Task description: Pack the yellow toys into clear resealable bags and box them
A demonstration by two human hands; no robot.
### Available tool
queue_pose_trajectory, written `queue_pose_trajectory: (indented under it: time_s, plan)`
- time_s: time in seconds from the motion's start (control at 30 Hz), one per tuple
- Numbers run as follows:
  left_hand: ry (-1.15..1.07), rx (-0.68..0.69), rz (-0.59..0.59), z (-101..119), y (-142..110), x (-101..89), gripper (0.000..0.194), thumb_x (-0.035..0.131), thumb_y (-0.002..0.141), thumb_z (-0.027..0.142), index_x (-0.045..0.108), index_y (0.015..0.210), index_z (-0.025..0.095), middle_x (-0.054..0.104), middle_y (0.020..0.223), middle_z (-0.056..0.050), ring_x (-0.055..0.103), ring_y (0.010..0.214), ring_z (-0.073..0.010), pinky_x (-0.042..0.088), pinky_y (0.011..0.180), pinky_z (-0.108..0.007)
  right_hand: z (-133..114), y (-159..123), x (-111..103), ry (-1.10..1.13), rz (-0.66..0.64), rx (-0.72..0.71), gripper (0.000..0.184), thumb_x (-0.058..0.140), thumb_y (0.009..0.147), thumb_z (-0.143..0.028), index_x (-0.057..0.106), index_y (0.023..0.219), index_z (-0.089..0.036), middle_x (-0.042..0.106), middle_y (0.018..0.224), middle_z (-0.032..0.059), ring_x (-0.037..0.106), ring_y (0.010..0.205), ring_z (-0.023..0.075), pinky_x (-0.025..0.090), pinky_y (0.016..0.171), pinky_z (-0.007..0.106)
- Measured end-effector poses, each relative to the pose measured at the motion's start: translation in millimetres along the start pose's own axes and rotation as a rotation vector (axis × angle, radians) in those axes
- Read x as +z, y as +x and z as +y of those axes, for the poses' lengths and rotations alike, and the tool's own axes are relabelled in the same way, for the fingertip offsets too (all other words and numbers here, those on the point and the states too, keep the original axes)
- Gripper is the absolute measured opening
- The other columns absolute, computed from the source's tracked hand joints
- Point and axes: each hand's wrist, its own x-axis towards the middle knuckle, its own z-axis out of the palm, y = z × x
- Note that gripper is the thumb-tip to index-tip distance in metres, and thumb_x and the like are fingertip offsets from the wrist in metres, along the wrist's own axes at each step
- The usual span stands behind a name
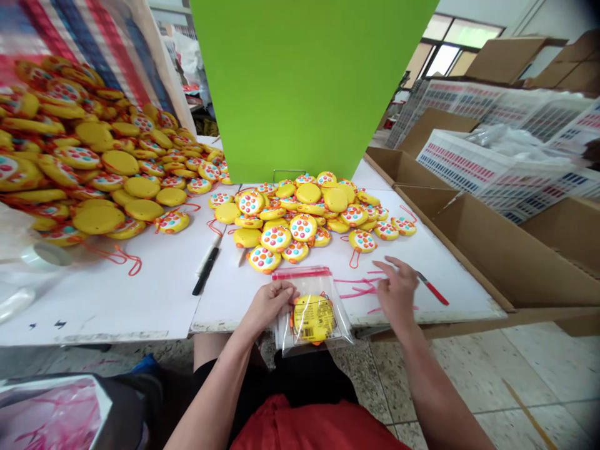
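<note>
A person's left hand (272, 303) pinched the left side of a clear bag (341, 322) at the near edge of a white counter (154, 294), thumb and fingers closed beside the round yellow toy (314, 317) inside it. The bag lay directly to the right of that hand, its longer axis appearing to run near to far, with the red-striped end (302, 272) on the far side and the opposite end overhanging the counter toward the person's lap. The right hand (398, 290), the farther of the two from the bag, was poised well to its right, fingers loosely spread and pointing left and away, with nothing visible in its grasp; whether it touched the counter could not be told. Between bag and hand lay loose pink strips (359, 290), while a red-handled tool (432, 289) rested just to the right of the hand. Just beyond the bag sat a pile of yellow toys (304, 228) dotted with colored bumps, below a green panel (309, 87); a larger heap (117, 164) spread to the far left, and open cardboard boxes (506, 250) stood on the right.
</note>
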Motion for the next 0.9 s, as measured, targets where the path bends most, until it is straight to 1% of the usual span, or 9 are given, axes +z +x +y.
queue_pose_trajectory:
  time_s: [0.1, 0.2, 0.27, 0.37, 0.47, 0.57, 0.67, 0.77, 0.9]
  plan:
    - [0.013, 0.048, -0.013, 1, -2, -0.8, 0.041, 0.076, 0.066, 0.049, 0.061, 0.080, 0.014, 0.067, 0.077, -0.001, 0.062, 0.068, -0.0122, 0.051, 0.065, -0.023, -48, 5, 15, 0.169, -0.240, -0.068, 0.022, 0.053, 0.084, -0.019, 0.073, 0.091, -0.022, 0.069, 0.097, 0.0081, 0.057, 0.099, 0.0263, 0.037, 0.093, 0.043]
    - [0.018, 0.060, -0.028, 1, -4, -3.2, 0.040, 0.074, 0.069, 0.049, 0.059, 0.083, 0.015, 0.069, 0.081, -0.003, 0.064, 0.071, -0.0136, 0.052, 0.066, -0.025, -80, 4, 25, 0.360, -0.455, -0.034, 0.017, 0.055, 0.085, -0.026, 0.071, 0.086, -0.024, 0.072, 0.084, 0.0050, 0.060, 0.091, 0.0248, 0.039, 0.090, 0.043]
    - [0.016, 0.039, -0.037, 1, -4, -5.1, 0.040, 0.074, 0.071, 0.047, 0.060, 0.092, 0.015, 0.071, 0.088, -0.005, 0.066, 0.075, -0.0151, 0.053, 0.069, -0.027, -88, 4, 27, 0.525, -0.545, 0.063, 0.015, 0.056, 0.082, -0.026, 0.070, 0.086, -0.023, 0.073, 0.082, 0.0039, 0.063, 0.085, 0.0229, 0.044, 0.085, 0.040]
    - [0.047, 0.019, -0.048, 0, -3, -8.2, 0.048, 0.074, 0.072, 0.043, 0.061, 0.109, 0.016, 0.072, 0.097, -0.007, 0.067, 0.080, -0.0165, 0.054, 0.073, -0.029, -84, 7, 21, 0.759, -0.636, 0.253, 0.014, 0.057, 0.079, -0.030, 0.066, 0.085, -0.021, 0.073, 0.080, 0.0036, 0.067, 0.076, 0.0203, 0.050, 0.073, 0.034]
    - [0.033, 0.024, -0.063, 0, -2, -11.0, 0.052, 0.073, 0.073, 0.043, 0.061, 0.115, 0.015, 0.072, 0.103, -0.008, 0.068, 0.089, -0.0196, 0.054, 0.079, -0.031, -76, 10, 13, 0.865, -0.644, 0.380, 0.018, 0.060, 0.076, -0.031, 0.066, 0.088, -0.019, 0.073, 0.078, 0.0042, 0.068, 0.075, 0.0205, 0.051, 0.071, 0.033]
    - [-0.030, 0.025, -0.093, 0, -3, -12.5, 0.050, 0.071, 0.075, 0.042, 0.061, 0.116, 0.016, 0.072, 0.107, -0.009, 0.066, 0.101, -0.0230, 0.053, 0.085, -0.034, -71, 8, 9, 0.944, -0.623, 0.460, 0.023, 0.062, 0.074, -0.033, 0.068, 0.091, -0.018, 0.073, 0.077, 0.0052, 0.068, 0.076, 0.0213, 0.050, 0.071, 0.033]
    - [-0.041, 0.021, -0.097, 2, -5, -12.3, 0.032, 0.067, 0.075, 0.036, 0.067, 0.100, 0.015, 0.072, 0.102, -0.009, 0.066, 0.102, -0.0239, 0.053, 0.085, -0.034, -69, 5, 10, 0.972, -0.594, 0.496, 0.017, 0.064, 0.072, -0.033, 0.069, 0.081, -0.019, 0.073, 0.077, 0.0048, 0.067, 0.076, 0.0208, 0.049, 0.072, 0.033]
    - [-0.038, 0.026, -0.063, 4, -7, -11.1, 0.013, 0.062, 0.072, 0.028, 0.064, 0.076, 0.016, 0.072, 0.091, -0.007, 0.064, 0.104, -0.0252, 0.053, 0.083, -0.033, -68, 3, 12, 0.966, -0.579, 0.483, 0.012, 0.063, 0.072, -0.031, 0.068, 0.072, -0.020, 0.072, 0.077, 0.0037, 0.065, 0.077, 0.0201, 0.048, 0.075, 0.032]
    - [-0.085, 0.059, -0.070, 6, -8, -10.2, 0.012, 0.059, 0.071, 0.028, 0.057, 0.066, 0.017, 0.069, 0.080, -0.005, 0.061, 0.109, -0.0270, 0.052, 0.083, -0.033, -70, 4, 10, 0.985, -0.548, 0.463, 0.014, 0.059, 0.076, -0.033, 0.065, 0.076, -0.020, 0.071, 0.078, 0.0030, 0.065, 0.081, 0.0204, 0.047, 0.080, 0.034]
